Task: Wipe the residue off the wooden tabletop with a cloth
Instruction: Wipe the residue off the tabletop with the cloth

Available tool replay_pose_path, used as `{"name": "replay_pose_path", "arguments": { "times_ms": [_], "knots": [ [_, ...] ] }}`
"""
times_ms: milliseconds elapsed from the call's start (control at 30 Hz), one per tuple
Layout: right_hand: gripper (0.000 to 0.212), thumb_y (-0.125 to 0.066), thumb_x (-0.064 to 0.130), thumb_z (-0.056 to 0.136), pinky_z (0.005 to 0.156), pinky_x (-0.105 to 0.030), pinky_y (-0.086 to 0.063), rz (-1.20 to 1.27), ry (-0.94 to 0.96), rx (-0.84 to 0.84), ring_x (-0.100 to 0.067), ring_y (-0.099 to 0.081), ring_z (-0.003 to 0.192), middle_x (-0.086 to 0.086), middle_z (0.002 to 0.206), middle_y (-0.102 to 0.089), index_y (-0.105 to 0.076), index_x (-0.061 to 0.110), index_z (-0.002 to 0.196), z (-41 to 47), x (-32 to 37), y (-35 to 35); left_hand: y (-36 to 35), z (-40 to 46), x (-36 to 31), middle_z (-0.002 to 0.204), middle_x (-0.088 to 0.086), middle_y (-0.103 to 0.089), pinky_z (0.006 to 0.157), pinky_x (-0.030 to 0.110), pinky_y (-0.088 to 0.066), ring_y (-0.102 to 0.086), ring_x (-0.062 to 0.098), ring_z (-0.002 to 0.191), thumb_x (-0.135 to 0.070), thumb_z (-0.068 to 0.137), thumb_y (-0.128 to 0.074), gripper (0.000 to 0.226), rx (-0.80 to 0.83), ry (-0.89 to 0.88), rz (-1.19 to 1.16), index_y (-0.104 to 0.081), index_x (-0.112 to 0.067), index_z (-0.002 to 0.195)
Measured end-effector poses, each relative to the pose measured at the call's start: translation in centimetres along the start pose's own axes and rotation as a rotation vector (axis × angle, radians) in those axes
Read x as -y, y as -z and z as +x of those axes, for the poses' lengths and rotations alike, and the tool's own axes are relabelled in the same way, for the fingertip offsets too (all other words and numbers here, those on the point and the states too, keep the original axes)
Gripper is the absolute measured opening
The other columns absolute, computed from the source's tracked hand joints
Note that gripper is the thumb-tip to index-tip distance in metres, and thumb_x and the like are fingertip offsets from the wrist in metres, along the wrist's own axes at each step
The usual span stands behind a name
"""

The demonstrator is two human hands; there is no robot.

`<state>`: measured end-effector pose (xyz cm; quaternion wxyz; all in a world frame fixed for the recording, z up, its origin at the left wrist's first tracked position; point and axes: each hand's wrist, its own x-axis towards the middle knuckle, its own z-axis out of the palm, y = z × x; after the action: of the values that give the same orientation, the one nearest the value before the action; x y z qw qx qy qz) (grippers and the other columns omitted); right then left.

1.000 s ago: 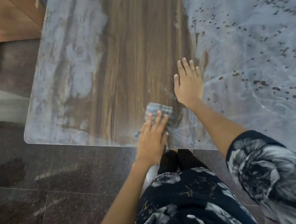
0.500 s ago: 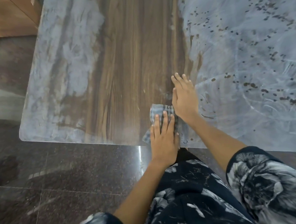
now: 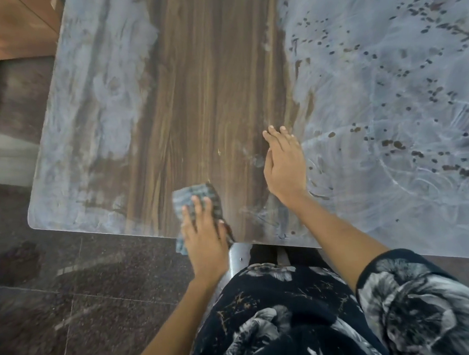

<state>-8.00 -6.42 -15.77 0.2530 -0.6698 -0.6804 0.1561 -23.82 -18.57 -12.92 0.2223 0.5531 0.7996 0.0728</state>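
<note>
Cloth (image 3: pixel 194 196) lay under our flat left hand (image 3: pixel 202 234) at the surface (image 3: pixel 209 96) edge, right hand (image 3: pixel 283 166) spread flat; firm overlapping strokes seemed best.

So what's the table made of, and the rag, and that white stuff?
The tabletop looks like wood or wood-look laminate: brown streaky grain, smooth and slightly shiny. The cloth under the left hand seems woven fabric, checked and crumpled. The residue looks like dried chalky film, pale and smeared; exactly what, I can't tell.
</note>
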Motion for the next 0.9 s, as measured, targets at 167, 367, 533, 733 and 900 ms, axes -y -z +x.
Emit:
{"name": "replay_pose_path", "arguments": {
  "times_ms": [167, 367, 533, 733, 900],
  "knots": [
    [0.02, -0.048, 0.005, 0.083, 0.079, -0.041, -0.051, 0.057, 0.159, 0.007, -0.026, -0.062, 0.09, -0.006, 0.094, -0.068, -0.067, 0.007, 0.089, 2.4, -2.5, 2.4, -4.9, -3.6, -7.8, 0.154, -0.006, 0.014, 0.107, 0.05, 0.011, 0.021, 0.019, 0.14, -0.035, 0.097, -0.022, 0.056, 0.255, -0.531, 0.158, 0.006, -0.03, 0.145],
    [0.022, -0.044, 0.003, 0.083, 0.074, -0.032, -0.047, 0.116, 0.217, 0.013, -0.024, -0.06, 0.076, -0.006, 0.077, -0.065, -0.064, 0.006, 0.073, 3.1, -5.3, 4.4, -4.3, -3.1, -8.6, 0.152, -0.013, 0.018, 0.105, 0.043, 0.023, 0.031, 0.005, 0.135, -0.038, 0.098, -0.02, 0.054, 0.399, -0.683, 0.219, 0.006, -0.033, 0.145],
    [0.02, -0.049, -0.004, 0.081, 0.069, -0.026, -0.046, 0.222, 0.165, -0.089, -0.017, -0.056, 0.071, -0.003, 0.073, -0.063, -0.064, 0.007, 0.073, 2.2, -6.3, 4.2, -2.5, -1.8, -3.3, 0.155, -0.003, -0.003, 0.11, 0.044, -0.004, 0.013, 0.012, 0.14, -0.044, 0.096, -0.019, 0.053, 0.098, -0.198, 0.112, -0.009, -0.027, 0.146],
    [0.022, -0.046, -0.007, 0.079, 0.069, -0.012, -0.035, 0.327, 0.064, -0.192, -0.01, -0.048, 0.069, -0.005, 0.07, -0.061, -0.064, 0.004, 0.07, 5.0, -6.2, 4.6, -5.2, -2.4, -6.9, 0.156, 0.004, -0.01, 0.107, 0.057, -0.016, -0.002, 0.024, 0.142, -0.039, 0.1, -0.014, 0.052, 0.117, -0.599, 0.397, -0.017, -0.017, 0.146],
    [0.023, -0.045, -0.005, 0.079, 0.065, -0.011, -0.033, 0.319, 0.01, -0.268, -0.013, -0.049, 0.068, -0.005, 0.069, -0.059, -0.061, 0.005, 0.068, 9.5, -7.3, 5.1, -6.7, -1.3, -12.8, 0.155, -0.003, -0.012, 0.116, 0.042, -0.008, -0.006, 0.022, 0.144, -0.042, 0.097, -0.023, 0.054, 0.306, -1.044, 0.434, -0.016, -0.023, 0.147]
  ]
}}
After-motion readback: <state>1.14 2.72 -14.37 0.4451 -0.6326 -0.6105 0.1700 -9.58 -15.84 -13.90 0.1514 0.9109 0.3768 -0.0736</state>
